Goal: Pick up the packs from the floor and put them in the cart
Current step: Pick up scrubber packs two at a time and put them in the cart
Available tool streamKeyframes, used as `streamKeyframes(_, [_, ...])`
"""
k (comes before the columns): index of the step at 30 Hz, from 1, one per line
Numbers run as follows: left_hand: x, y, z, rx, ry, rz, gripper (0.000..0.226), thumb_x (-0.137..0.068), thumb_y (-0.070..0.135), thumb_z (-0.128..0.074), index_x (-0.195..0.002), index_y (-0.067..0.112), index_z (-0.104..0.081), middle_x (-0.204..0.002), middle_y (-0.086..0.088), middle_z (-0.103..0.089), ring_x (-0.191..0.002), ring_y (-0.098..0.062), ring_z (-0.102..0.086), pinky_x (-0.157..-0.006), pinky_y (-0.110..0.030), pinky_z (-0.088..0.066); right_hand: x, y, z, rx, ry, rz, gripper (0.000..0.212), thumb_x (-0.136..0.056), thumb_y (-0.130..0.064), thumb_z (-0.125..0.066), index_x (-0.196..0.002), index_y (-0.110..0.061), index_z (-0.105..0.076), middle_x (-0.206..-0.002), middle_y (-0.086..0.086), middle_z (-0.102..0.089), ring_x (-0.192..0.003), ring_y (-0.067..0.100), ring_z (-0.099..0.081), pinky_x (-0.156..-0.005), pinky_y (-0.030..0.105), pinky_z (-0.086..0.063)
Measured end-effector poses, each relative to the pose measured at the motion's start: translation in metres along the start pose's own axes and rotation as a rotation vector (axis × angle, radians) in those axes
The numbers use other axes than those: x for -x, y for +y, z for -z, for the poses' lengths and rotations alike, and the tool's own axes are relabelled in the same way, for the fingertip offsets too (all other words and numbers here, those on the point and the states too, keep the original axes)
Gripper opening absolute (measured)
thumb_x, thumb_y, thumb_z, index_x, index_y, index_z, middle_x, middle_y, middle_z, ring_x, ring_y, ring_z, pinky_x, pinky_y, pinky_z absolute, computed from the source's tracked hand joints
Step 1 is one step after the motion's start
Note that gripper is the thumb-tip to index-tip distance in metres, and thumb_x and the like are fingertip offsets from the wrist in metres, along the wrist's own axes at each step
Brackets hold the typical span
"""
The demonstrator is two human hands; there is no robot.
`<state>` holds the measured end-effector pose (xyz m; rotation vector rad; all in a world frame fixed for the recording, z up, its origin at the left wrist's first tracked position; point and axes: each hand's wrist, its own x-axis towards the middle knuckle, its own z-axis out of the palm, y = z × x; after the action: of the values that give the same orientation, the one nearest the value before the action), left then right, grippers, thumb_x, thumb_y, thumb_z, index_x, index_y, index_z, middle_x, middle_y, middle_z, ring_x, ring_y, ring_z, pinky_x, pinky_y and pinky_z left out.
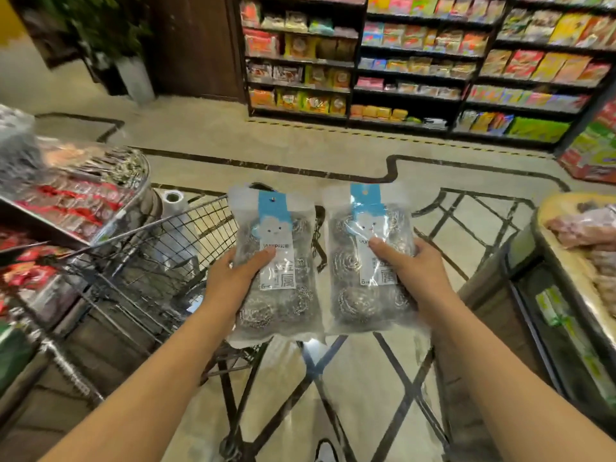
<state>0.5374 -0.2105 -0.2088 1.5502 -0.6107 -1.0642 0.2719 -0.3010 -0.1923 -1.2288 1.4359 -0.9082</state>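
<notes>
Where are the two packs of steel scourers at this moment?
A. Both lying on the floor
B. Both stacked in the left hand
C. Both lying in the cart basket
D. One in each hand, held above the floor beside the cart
D: the left hand grips the left pack and the right hand grips the right pack, both clear of the wire cart.

- Open floor [300, 145] ahead, out to the shelves [416, 61] at the far side.
- Wire cart [160, 248] low on the left, top open, just beside the left pack [276, 261].
- Display stand [76, 195] crowding over the cart's left rim.
- Counter [566, 261] closing in the right side.
- Narrow gap between the two packs, right pack [370, 261] clear of the cart.
</notes>
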Motion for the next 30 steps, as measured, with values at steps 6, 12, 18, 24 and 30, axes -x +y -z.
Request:
streamKeyframes(6, [-0.059, -0.001, 0.003, 0.052, 0.189, 0.044, 0.031, -0.083, 0.037, -0.082, -0.109, 0.022, -0.072, -0.095, 0.003, -0.076, -0.086, -0.015, -0.070, -0.067, -0.027, -0.048, -0.100, -0.013, -0.050, 0.079, -0.175, 0.024, 0.042, -0.077, -0.045, -0.089, -0.105, -0.021, -0.070, -0.096, 0.003, -0.081, -0.086, 0.023, -0.079, -0.085, 0.049, -0.064])
streamKeyframes(12, [-0.096, -0.021, 0.041, 0.109, 0.360, 0.123, 0.025, -0.082, 0.034, -0.084, -0.102, 0.022, -0.073, -0.101, -0.008, -0.080, -0.089, -0.027, -0.077, -0.082, -0.046, -0.062, -0.163, -0.014, -0.124, 0.161, -0.348, 0.015, 0.045, -0.076, -0.048, -0.089, -0.107, -0.020, -0.073, -0.096, 0.003, -0.081, -0.085, 0.022, -0.080, -0.085, 0.048, -0.065])
streamKeyframes(18, [-0.141, -0.045, 0.094, 0.175, 0.503, 0.200, 0.071, -0.047, 0.062, -0.089, -0.105, 0.025, -0.074, -0.104, -0.005, -0.079, -0.096, -0.031, -0.076, -0.091, -0.058, -0.058, -0.203, -0.010, -0.207, 0.224, -0.464, 0.025, 0.020, -0.083, -0.034, -0.087, -0.092, -0.027, -0.070, -0.092, -0.001, -0.080, -0.072, 0.005, -0.077, -0.067, 0.026, -0.064])
streamKeyframes(24, [-0.173, -0.069, 0.128, 0.249, 0.576, 0.291, 0.047, -0.069, 0.043, -0.090, -0.106, 0.021, -0.071, -0.104, -0.007, -0.079, -0.094, -0.027, -0.076, -0.087, -0.051, -0.061, -0.237, 0.006, -0.270, 0.351, -0.512, -0.016, 0.026, -0.085, -0.031, -0.086, -0.098, -0.015, -0.070, -0.068, -0.008, -0.073, -0.050, -0.002, -0.068, -0.047, 0.016, -0.052])
streamKeyframes(30, [-0.188, -0.096, 0.140, 0.272, 0.628, 0.368, 0.087, -0.054, 0.064, -0.092, -0.125, 0.021, -0.066, -0.118, -0.002, -0.075, -0.108, -0.028, -0.072, -0.099, -0.055, -0.055, -0.264, 0.025, -0.312, 0.472, -0.548, -0.028, 0.041, -0.083, -0.039, -0.086, -0.108, -0.010, -0.071, -0.085, -0.004, -0.072, -0.071, 0.007, -0.067, -0.046, 0.012, -0.045])
